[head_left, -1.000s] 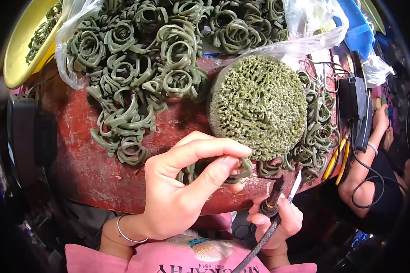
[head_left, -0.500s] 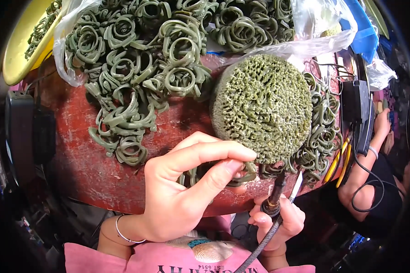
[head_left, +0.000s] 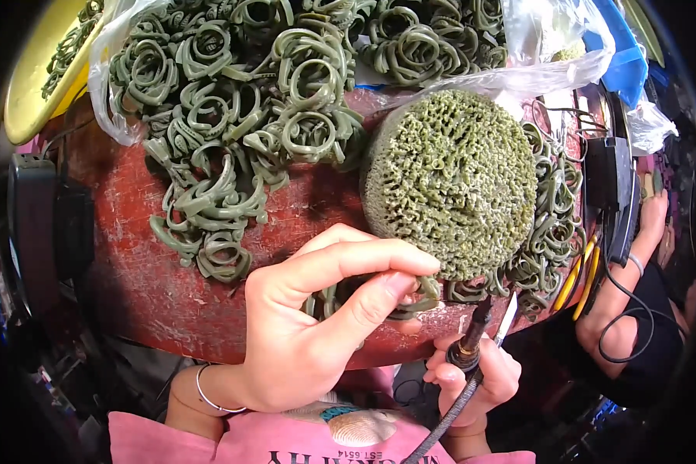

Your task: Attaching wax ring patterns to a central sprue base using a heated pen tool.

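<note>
So the left hand (head_left: 301, 340) has its thumb and index finger pinched down tight on one small green wax ring (head_left: 419, 298), holding it right against the lower edge of the big green wax tree (head_left: 450, 182), that bumpy dome made of rings all stuck together. Compared with a second ago the pinch has barely shifted, while the tool below has crept up closer, so it looks like the ring is lined up on its spot and the join is about to be worked, though that's just a read on it. Just under the pinched fingers, the right hand (head_left: 472, 375) is wrapped closed around a dark pen-style heating tool (head_left: 472, 344) with a cable trailing down, tip aimed up toward the ring but seemingly a bit short of it; actual contact is hard to call. There's also a thin white blade-like thing (head_left: 506, 319) sticking up beside the tool. Out beyond the fingertips, more loose green rings (head_left: 232, 139) are heaped across the worn red table (head_left: 131, 263), some spilling out of a clear plastic bag (head_left: 108, 85). Farther off to the left is a yellow tray (head_left: 31, 85), and over on the right another person's arm (head_left: 642, 255) sits near some dark gear and cables.
</note>
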### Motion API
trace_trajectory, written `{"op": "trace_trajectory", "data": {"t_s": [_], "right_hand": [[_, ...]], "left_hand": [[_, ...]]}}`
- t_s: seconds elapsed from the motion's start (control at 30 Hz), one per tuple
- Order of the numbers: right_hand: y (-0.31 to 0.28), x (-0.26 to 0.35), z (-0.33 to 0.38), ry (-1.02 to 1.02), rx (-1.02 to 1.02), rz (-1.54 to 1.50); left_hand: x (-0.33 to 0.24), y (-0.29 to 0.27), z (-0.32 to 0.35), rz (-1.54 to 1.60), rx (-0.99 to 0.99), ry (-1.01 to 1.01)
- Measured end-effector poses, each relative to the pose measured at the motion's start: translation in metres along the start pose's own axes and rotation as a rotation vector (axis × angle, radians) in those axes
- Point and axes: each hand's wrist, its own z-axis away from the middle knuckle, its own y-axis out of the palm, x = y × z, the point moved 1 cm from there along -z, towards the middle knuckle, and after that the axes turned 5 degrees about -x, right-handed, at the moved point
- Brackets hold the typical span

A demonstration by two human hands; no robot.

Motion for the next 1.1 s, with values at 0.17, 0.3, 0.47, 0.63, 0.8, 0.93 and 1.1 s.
{"op": "trace_trajectory", "data": {"t_s": [0.17,0.3,0.47,0.63,0.8,0.93,1.1], "right_hand": [[0.0005,0.0013,-0.0006,-0.008,-0.008,-0.014],[0.0017,0.0009,0.0007,0.008,-0.036,-0.044],[0.0029,0.0013,0.0018,0.042,-0.056,-0.072],[0.0041,-0.0004,0.0022,0.035,-0.082,-0.100],[0.0043,0.0018,-0.0007,0.030,-0.075,-0.098],[0.0037,-0.0012,0.0035,0.037,-0.085,-0.106],[0.0035,0.0016,0.0014,0.053,-0.072,-0.104]], "left_hand": [[-0.0027,-0.0009,0.0004,-0.004,0.009,-0.004],[-0.0010,-0.0014,-0.0001,-0.004,0.012,-0.009],[-0.0015,-0.0002,0.0001,-0.002,0.010,-0.008],[-0.0020,-0.0002,-0.0001,-0.040,0.004,0.022],[0.0002,-0.0026,-0.0029,-0.096,0.030,0.138],[-0.0015,0.0002,-0.0006,-0.028,0.013,0.043],[-0.0030,-0.0018,-0.0001,-0.002,0.014,-0.002]]}}
